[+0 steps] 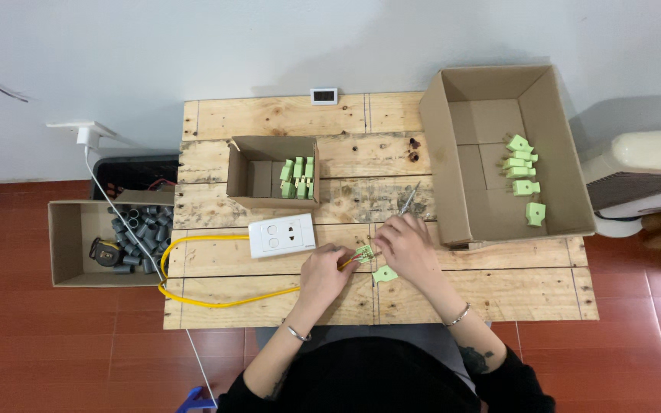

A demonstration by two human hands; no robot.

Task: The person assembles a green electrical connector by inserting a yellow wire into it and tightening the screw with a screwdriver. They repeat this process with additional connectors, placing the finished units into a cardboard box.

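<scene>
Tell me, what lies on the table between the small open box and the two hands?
In the head view, a white socket block with a yellow cable lies between the small box and the left hand; toward the right hand, bare wood.

Three cardboard boxes [506,153], one white socket block [282,235], five green plugs [523,180] in the largest box, one screwdriver [408,200].
</scene>
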